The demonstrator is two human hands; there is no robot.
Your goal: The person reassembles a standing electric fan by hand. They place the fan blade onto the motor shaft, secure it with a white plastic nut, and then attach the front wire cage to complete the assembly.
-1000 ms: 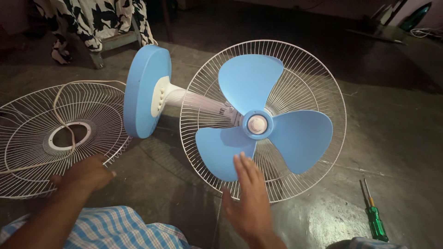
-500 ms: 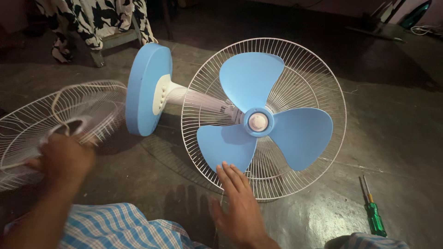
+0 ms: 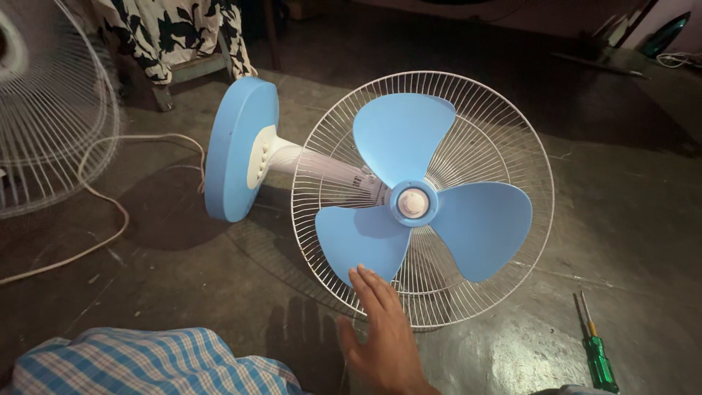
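On the floor, our right hand flat and released against the rear grille (blue blades inside), loose front grille raised far left, left hand unseen.

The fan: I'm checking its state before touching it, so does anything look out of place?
Yes. The fan lies tipped on the floor, its blue base on edge. Its blades are bare in front; a loose wire guard is raised at far left. The right hand touches the rear guard's rim.
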